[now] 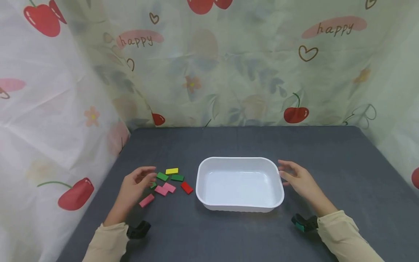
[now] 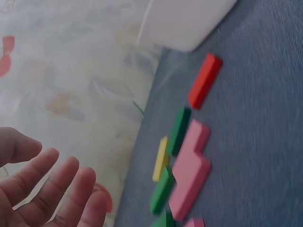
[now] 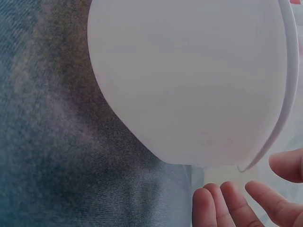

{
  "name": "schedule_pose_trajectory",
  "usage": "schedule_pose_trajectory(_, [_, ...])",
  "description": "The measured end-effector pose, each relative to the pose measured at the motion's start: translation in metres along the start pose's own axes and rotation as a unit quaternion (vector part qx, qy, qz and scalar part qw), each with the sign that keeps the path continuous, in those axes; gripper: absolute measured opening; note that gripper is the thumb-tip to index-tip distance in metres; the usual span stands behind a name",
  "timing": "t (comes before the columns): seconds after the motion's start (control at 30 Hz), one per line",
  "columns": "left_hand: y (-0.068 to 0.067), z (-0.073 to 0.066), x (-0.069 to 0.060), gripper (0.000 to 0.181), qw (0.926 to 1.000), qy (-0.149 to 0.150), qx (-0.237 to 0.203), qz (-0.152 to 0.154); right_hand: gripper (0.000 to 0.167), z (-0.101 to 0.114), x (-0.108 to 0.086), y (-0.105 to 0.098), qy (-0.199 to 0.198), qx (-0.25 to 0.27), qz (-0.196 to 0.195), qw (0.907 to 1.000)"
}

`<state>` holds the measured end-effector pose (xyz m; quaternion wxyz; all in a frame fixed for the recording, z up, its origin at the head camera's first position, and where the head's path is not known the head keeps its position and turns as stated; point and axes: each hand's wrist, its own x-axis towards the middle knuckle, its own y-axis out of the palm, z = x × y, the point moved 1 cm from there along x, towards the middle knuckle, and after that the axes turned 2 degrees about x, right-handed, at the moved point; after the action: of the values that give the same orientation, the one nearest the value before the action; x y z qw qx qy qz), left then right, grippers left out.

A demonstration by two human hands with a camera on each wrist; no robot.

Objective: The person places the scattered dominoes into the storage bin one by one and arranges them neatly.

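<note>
A white rectangular basin (image 1: 240, 208) stands upright on the dark table. To its left lie small wooden-looking blocks: a red block (image 1: 186, 187), a yellow block (image 1: 171, 171), green blocks such as this green block (image 1: 177, 178), and pink blocks, two of them touching (image 2: 189, 170). My left hand (image 1: 135, 185) hovers at the left side of the blocks, fingers loosely bent, holding nothing; it partly hides one green block. Beside the basin's right end is my right hand (image 1: 299, 180), thumb and fingers spread apart near the rim (image 3: 289, 71). Whether a fingertip touches the rim I cannot tell.
A printed cloth (image 1: 229, 72) hangs behind the table (image 1: 229, 236) and along both sides. Each wrist wears a dark strapped device, such as the left wrist device (image 1: 139, 230). The basin stands between the two hands.
</note>
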<state>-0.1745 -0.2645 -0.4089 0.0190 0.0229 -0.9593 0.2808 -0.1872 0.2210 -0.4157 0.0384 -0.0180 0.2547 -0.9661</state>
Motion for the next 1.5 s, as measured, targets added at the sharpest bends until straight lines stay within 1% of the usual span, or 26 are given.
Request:
schedule_pose_trajectory(0.17, [-0.01,0.017,0.009,0.039,0.9998,-0.008,0.016,-0.011,0.052,-0.004,0.0,-0.001,0.0,-0.004,0.0,1.0])
schedule_pose_trajectory(0.33, [-0.02,0.035,0.018,0.039,0.998,-0.02,0.059,-0.011,0.053,-0.003,-0.001,-0.001,0.01,-0.013,0.005,0.9999])
schedule_pose_trajectory(0.43, [-0.023,0.043,0.021,0.043,0.9967,-0.039,0.071,0.003,0.054,-0.003,-0.002,0.0,0.015,-0.016,0.01,0.9997])
schedule_pose_trajectory(0.5, [-0.024,0.047,0.022,0.048,0.9955,-0.06,0.071,0.02,0.054,-0.003,-0.002,0.0,0.018,-0.015,0.015,0.9996])
schedule_pose_trajectory(0.57, [-0.025,0.051,0.024,0.053,0.9942,-0.074,0.067,0.039,0.055,-0.003,-0.003,0.0,0.023,-0.015,0.023,0.9993])
schedule_pose_trajectory(0.63, [-0.025,0.054,0.026,0.057,0.9926,-0.083,0.068,0.057,0.056,-0.002,-0.004,0.0,0.031,-0.014,0.034,0.9989])
schedule_pose_trajectory(0.7, [-0.025,0.056,0.027,0.061,0.991,-0.082,0.077,0.073,0.058,-0.001,-0.006,0.001,0.043,-0.013,0.046,0.9979])
schedule_pose_trajectory(0.8, [-0.025,0.058,0.029,0.064,0.9881,-0.085,0.09,0.091,0.06,0.0,-0.007,0.002,0.06,-0.009,0.062,0.9963])
schedule_pose_trajectory(0.93, [-0.024,0.059,0.03,0.067,0.9846,-0.095,0.101,0.105,0.061,-0.001,-0.008,0.004,0.072,0.009,0.076,0.9945])
schedule_pose_trajectory(1.13, [-0.022,0.057,0.031,0.068,0.9818,-0.107,0.107,0.114,0.064,-0.005,-0.007,0.004,0.09,0.024,0.09,0.9916])
schedule_pose_trajectory(1.37, [-0.019,0.056,0.035,0.064,0.9805,-0.105,0.116,0.119,0.069,-0.009,-0.007,0.004,0.111,0.045,0.105,0.9872])
schedule_pose_trajectory(1.5, [-0.019,0.056,0.036,0.062,0.9799,-0.108,0.118,0.12,0.07,-0.012,-0.006,0.003,0.121,0.054,0.117,0.9842])
